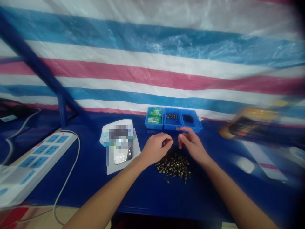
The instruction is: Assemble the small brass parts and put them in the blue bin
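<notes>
Forearms (pixel 107 194) are stretched over the table (pixel 143 194), with a pile of metal parts (pixel 175 167) heaped just below the hands, presumably for short reach. The left hand's (pixel 157 146) fingers are pinched together, though whether anything is gripped cannot be told; the right hand's (pixel 192 143) are parted. Blue trays (pixel 154 126) are set beyond, apparently for sorting, flanked by a phone (pixel 122 156), a power strip (pixel 51 156) and a blurred bottle (pixel 247 122).

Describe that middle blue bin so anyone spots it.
Before the striped sheet, three blue bins line the far edge of the table. The middle bin holds small shiny pieces, unlike the left bin with green packets and right bin with dark contents.
</notes>
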Available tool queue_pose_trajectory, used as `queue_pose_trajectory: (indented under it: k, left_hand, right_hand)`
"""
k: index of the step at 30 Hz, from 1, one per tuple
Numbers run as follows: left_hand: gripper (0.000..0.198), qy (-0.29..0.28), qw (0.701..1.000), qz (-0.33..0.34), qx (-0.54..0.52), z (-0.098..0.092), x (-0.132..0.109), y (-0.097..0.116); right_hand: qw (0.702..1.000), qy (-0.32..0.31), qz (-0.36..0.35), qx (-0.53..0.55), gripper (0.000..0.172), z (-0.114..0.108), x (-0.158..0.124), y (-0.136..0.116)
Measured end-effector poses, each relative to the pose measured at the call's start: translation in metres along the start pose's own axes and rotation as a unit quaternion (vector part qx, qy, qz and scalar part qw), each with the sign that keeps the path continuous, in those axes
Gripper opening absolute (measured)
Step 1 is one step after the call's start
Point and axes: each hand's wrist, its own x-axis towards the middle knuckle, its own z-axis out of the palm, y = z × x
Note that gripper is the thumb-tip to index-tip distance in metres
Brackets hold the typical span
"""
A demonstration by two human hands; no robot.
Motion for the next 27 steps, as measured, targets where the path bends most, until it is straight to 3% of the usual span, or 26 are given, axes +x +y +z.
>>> queue_pose_trajectory:
  k: [2, 5, 10, 15, 27]
  left_hand:
    - [0.016, 0.001, 1.000, -0.001, 0.005, 0.001, 0.000, 0.000]
    - [0.015, 0.002, 1.000, -0.012, 0.025, 0.002, 0.000, -0.003]
    - [0.018, 0.007, 0.994, -0.053, 0.099, 0.001, 0.000, -0.015]
    - [0.022, -0.061, 0.987, -0.051, 0.140, -0.001, -0.003, -0.017]
    - [0.019, -0.084, 0.983, -0.040, 0.159, 0.005, -0.005, -0.017]
  right_hand:
    - [0.997, 0.046, -0.013, 0.052, 0.037, 0.000, 0.002, 0.002]
    - [0.999, 0.046, -0.004, -0.021, 0.034, -0.005, 0.003, 0.005]
    - [0.964, -0.084, -0.041, -0.249, 0.017, -0.016, -0.001, 0.004]
    - [0.928, -0.196, -0.080, -0.307, 0.023, -0.023, -0.004, 0.002]
    - [0.907, -0.200, -0.130, -0.347, 0.019, -0.016, -0.002, 0.009]
